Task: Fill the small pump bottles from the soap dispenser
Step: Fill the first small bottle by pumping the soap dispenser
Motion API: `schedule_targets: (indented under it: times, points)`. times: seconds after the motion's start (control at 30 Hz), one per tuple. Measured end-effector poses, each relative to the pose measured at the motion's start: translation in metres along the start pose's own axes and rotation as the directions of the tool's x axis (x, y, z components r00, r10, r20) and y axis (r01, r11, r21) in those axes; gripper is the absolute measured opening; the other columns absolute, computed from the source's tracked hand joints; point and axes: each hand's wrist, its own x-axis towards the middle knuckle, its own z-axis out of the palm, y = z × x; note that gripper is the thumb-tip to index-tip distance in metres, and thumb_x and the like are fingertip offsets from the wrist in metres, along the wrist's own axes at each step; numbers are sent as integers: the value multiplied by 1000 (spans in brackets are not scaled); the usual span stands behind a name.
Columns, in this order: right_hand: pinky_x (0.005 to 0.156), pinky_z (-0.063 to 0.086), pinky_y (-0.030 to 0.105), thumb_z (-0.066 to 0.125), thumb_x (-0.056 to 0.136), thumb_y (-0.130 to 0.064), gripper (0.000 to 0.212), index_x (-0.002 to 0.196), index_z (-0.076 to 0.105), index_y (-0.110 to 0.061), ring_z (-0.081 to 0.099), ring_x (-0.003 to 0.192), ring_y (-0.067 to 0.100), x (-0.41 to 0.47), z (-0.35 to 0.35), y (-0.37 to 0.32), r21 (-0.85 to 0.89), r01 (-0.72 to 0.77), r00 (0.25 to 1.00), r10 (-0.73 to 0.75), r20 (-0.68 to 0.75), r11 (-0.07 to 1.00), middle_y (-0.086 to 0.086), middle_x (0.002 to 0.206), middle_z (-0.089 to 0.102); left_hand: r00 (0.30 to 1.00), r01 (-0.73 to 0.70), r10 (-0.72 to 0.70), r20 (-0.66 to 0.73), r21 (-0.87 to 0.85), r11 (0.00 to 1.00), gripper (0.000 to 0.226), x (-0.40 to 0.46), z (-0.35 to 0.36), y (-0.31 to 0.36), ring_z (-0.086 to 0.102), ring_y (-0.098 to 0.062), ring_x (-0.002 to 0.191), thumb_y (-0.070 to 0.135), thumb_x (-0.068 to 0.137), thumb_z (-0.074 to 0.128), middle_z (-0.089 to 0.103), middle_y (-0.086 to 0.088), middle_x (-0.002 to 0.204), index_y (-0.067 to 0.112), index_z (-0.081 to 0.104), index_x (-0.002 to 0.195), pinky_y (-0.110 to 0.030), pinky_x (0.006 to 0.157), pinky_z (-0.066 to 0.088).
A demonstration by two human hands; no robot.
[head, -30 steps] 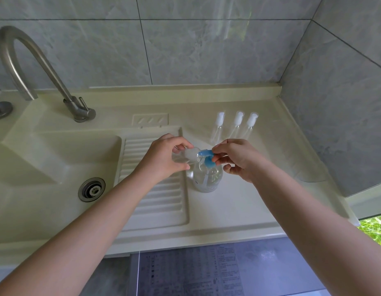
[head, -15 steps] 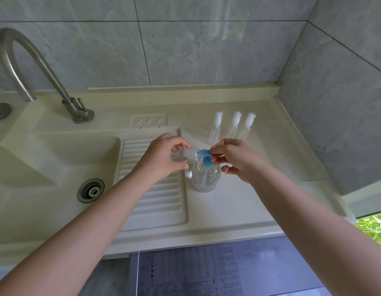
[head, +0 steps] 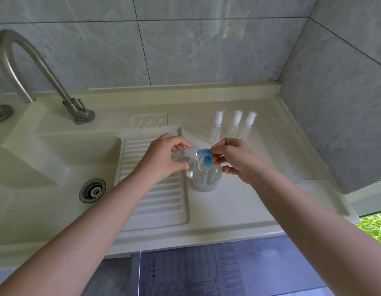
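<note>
Soap dispenser [head: 206, 178] stands upright on the countertop [head: 238, 206], just right of the ribbed drainboard [head: 155, 189]; clear body, blue pump head [head: 204, 155] w/ spout pointing left. Your left hand [head: 164, 160] is clamped round a small clear bottle [head: 186, 155], tipped on its side so its mouth meets the spout, prob. so soap goes straight in w/o dripping. Your right hand [head: 234, 159] pinches the back of the pump head, fingers curled, placed to press down and steady it. Three pump tops w/ dip tubes [head: 234, 124] lie in a row behind, near the back ledge, apart from the work, likely parked till refitting. Hard to read: fill level in the small bottle, whether spout tip is inside the neck or only touching, any soap flowing. Other small bottles not visible. Faucet [head: 36, 82] and sink drain [head: 92, 190] to the left, unused.
</note>
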Motion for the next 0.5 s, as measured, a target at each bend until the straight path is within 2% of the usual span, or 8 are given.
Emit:
schedule_targets:
  times: [0.17, 0.33, 0.5]
  points:
    - [57, 41, 26, 59, 94, -14, 2, 91, 60, -14, 60, 67, 13, 0, 3, 6, 30, -6, 1000, 6, -6, 1000, 1, 71, 68, 1000, 2, -2, 5, 12, 1000, 49, 0, 2, -1, 60, -11, 97, 13, 64, 91, 61, 2, 107, 31, 70, 105, -4, 79, 39]
    - [57, 41, 24, 59, 92, -10, 5, 92, 62, -14, 60, 63, 11, -1, 1, -3, 0, -1, 1000, 1, -15, 1000, -2, 66, 69, 1000, -4, 4, -1, -4, 1000, 50, -1, -1, 1, 60, -8, 97, 13, 64, 91, 61, 5, 106, 34, 70, 104, -11, 82, 43]
    - [56, 41, 25, 59, 93, -11, 4, 95, 61, -13, 60, 68, 13, -2, 0, 0, 17, -20, 1000, 20, 6, 1000, 1, 71, 68, 1000, -4, 4, 0, 2, 1000, 50, -1, 0, 0, 60, -8, 96, 14, 64, 91, 61, 5, 106, 36, 69, 104, -7, 79, 40]
